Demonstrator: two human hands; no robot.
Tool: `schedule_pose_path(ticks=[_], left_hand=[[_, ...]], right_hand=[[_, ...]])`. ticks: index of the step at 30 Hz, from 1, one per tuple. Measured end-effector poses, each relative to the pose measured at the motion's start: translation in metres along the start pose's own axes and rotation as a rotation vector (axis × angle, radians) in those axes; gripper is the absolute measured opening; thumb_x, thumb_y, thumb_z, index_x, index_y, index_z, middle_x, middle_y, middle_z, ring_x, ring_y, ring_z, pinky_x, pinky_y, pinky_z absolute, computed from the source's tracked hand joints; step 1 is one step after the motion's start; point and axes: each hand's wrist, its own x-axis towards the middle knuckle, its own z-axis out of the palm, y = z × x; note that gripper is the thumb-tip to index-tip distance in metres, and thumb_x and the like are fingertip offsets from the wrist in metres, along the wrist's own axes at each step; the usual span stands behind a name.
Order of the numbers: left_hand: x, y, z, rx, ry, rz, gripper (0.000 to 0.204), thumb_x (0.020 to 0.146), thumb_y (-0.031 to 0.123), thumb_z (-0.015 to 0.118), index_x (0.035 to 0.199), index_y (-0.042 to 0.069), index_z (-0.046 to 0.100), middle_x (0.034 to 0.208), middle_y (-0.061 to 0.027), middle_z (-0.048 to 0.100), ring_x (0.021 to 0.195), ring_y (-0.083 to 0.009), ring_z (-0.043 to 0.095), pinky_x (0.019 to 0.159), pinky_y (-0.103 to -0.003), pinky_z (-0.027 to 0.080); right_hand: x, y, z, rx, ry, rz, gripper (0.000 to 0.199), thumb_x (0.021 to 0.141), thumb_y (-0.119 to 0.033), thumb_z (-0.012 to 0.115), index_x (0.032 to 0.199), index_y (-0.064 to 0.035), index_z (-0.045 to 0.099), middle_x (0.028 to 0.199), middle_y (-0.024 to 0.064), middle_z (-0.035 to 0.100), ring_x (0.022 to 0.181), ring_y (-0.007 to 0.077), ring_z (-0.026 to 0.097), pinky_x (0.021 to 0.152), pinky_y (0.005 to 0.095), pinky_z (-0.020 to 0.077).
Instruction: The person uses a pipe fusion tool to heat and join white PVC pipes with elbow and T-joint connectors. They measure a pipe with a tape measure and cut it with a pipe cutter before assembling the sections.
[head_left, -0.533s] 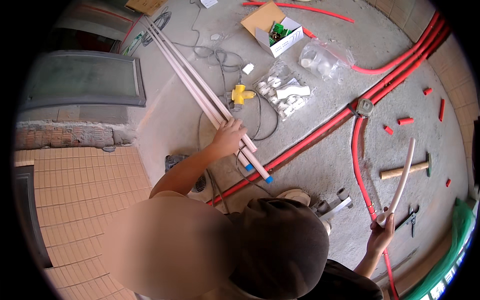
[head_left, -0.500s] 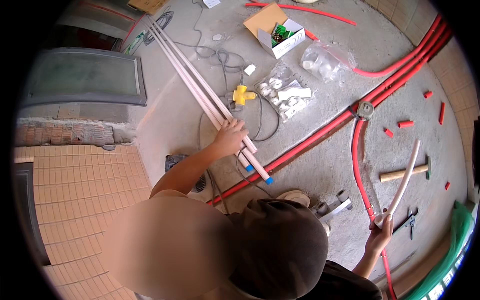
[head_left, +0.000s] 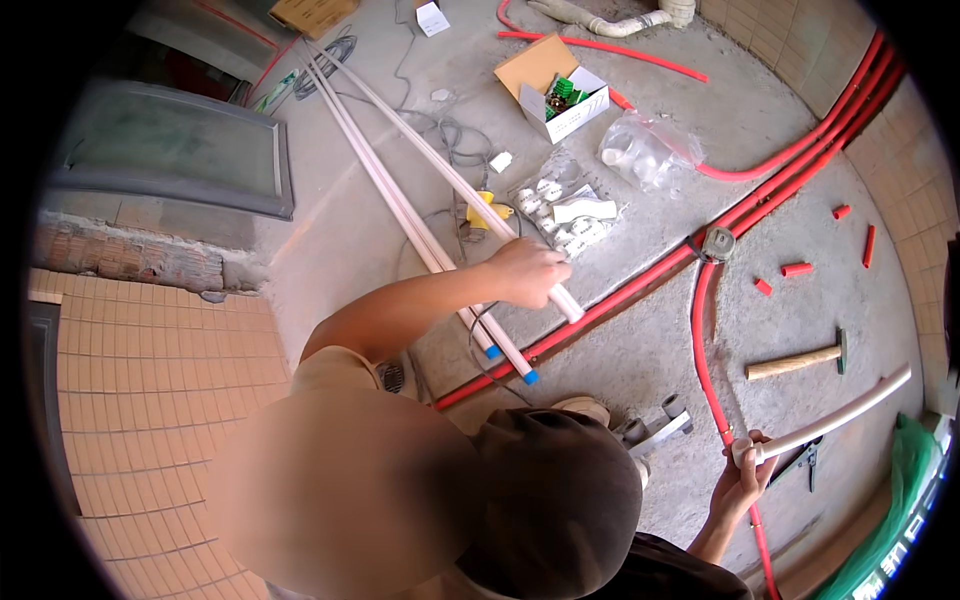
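My left hand [head_left: 530, 272] is closed around the near part of a long white pipe [head_left: 455, 185], whose near end sticks out past the fingers. To its left lie more long pale pipes [head_left: 400, 220] with blue near ends, resting across the red conduit [head_left: 620, 290]. My right hand [head_left: 738, 488] grips a white pipe fitting [head_left: 741, 452] at the lower right. From that fitting a shorter, slightly bent white pipe [head_left: 840, 415] points up and right. Beneath the short pipe lies a plier-like hand tool [head_left: 808, 464], partly covered.
A hammer [head_left: 800, 362] and short red conduit pieces [head_left: 797, 270] lie on the concrete at right. Beyond my left hand are a bag of white fittings [head_left: 575, 215], a yellow power splitter [head_left: 485, 212], cables and an open box [head_left: 565, 100]. A round junction box [head_left: 717, 243] joins the red conduits.
My left hand has moved right, carrying one long pipe's near end away from the others. The short pipe in my right hand has swung from nearly upright to slanting right.
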Motion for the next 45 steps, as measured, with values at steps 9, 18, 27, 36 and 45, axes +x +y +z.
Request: schedule_pose_path(ticks=[9, 18, 27, 36, 45], left_hand=[[0.088, 0.069, -0.013, -0.169, -0.14, 0.227, 0.034, 0.081, 0.037, 0.075, 0.083, 0.006, 0.061, 0.086, -0.0127, 0.067, 0.08, -0.0357, 0.069, 0.068, -0.047, 0.055], [0.073, 0.061, 0.023, -0.083, -0.07, 0.176, 0.013, 0.079, 0.015, 0.066, 0.084, 0.004, 0.061, 0.085, -0.0156, 0.068, 0.08, -0.0379, 0.068, 0.071, -0.051, 0.054], [-0.023, 0.063, 0.013, 0.016, -0.873, -0.064, 0.025, 0.077, 0.017, 0.06, 0.092, 0.003, 0.075, 0.091, -0.0168, 0.074, 0.087, -0.0346, 0.072, 0.075, -0.049, 0.057], [-0.131, -0.064, 0.064, 0.432, -0.135, -0.305, 0.02, 0.071, 0.014, 0.065, 0.089, 0.006, 0.07, 0.096, -0.0106, 0.063, 0.108, -0.0283, 0.059, 0.107, -0.051, 0.038], [-0.102, -0.061, 0.059, 0.326, 0.068, -0.536, 0.035, 0.077, 0.008, 0.064, 0.111, 0.005, 0.06, 0.117, -0.0121, 0.056, 0.116, -0.0301, 0.054, 0.093, -0.045, 0.046]], right_hand=[[-0.004, -0.012, -0.003, -0.127, 0.165, -0.1, 0.039, 0.085, -0.004, 0.073, 0.12, -0.0011, 0.055, 0.112, 0.0088, 0.059, 0.093, 0.0159, 0.058, 0.084, 0.0324, 0.047], [-0.013, -0.004, -0.01, -0.057, 0.189, -0.098, 0.036, 0.087, -0.004, 0.072, 0.119, -0.0037, 0.056, 0.114, 0.0103, 0.062, 0.098, 0.0176, 0.061, 0.088, 0.0349, 0.0481], [-0.009, 0.005, -0.015, -0.148, 0.14, -0.101, 0.035, 0.089, -0.005, 0.068, 0.121, -0.0001, 0.054, 0.116, 0.0099, 0.057, 0.104, 0.0184, 0.058, 0.095, 0.0324, 0.0494], [0.008, 0.006, -0.007, -0.103, 0.069, -0.08, 0.033, 0.091, -0.002, 0.066, 0.122, 0.0005, 0.055, 0.117, 0.0119, 0.059, 0.103, 0.0176, 0.059, 0.093, 0.0306, 0.051], [0.006, -0.011, -0.001, -0.158, 0.079, -0.073, 0.031, 0.091, 0.0, 0.065, 0.121, 0.0005, 0.056, 0.119, 0.0126, 0.059, 0.107, 0.0205, 0.059, 0.095, 0.0346, 0.0536]])
